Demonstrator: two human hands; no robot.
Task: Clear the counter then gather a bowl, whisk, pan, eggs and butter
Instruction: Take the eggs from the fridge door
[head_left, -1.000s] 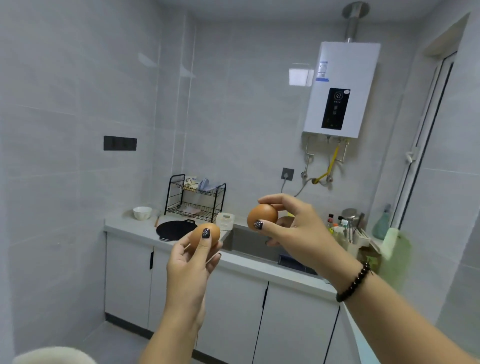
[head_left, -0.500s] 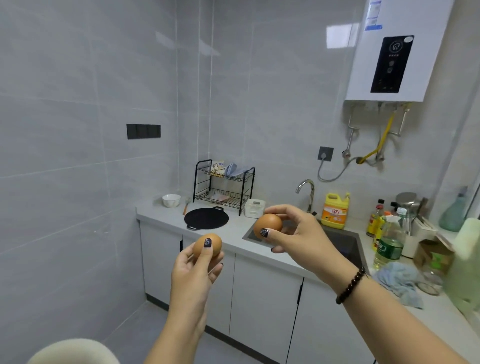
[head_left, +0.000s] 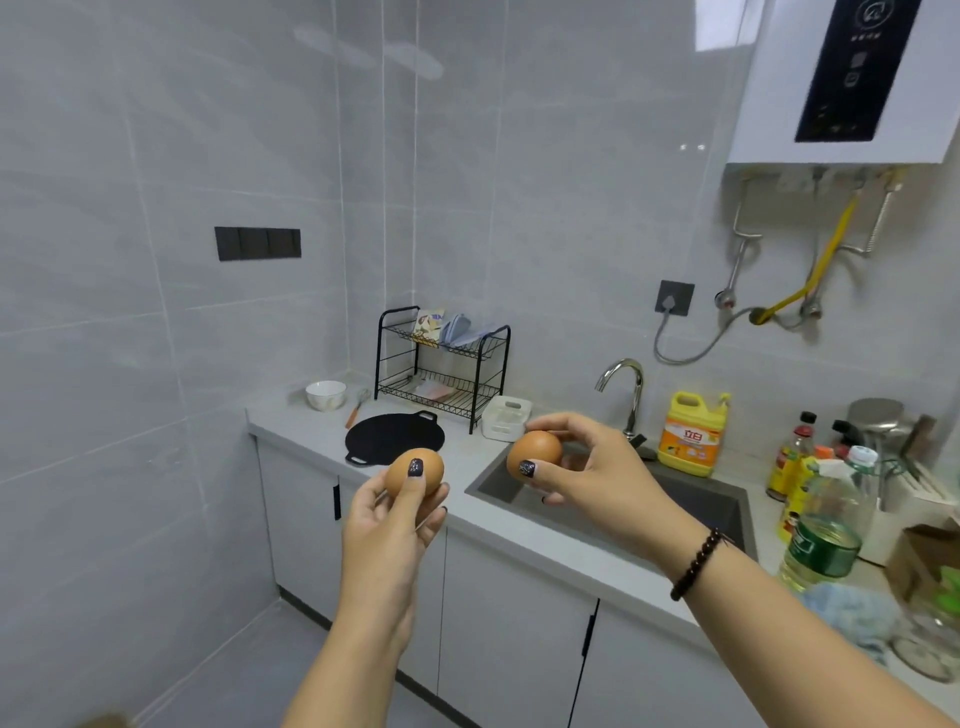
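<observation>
Quick count, using the sink as the reference. Two brown eggs: one egg held up left of the sink, the other egg above its left edge. Two hands, left hand and right hand, one egg each. Further left of the sink: one black pan, one white bowl, one whisk, one two-tier rack. Behind the sink: one faucet, one yellow detergent jug. Right of it there's a cluster of bottles, too jumbled to count.

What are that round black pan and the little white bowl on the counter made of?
The black pan looks like matte dark metal, perhaps cast iron or nonstick-coated: flat, dull, with loop handles. The white bowl seems glazed ceramic, given its smooth glossy sheen, though plastic is possible.
</observation>
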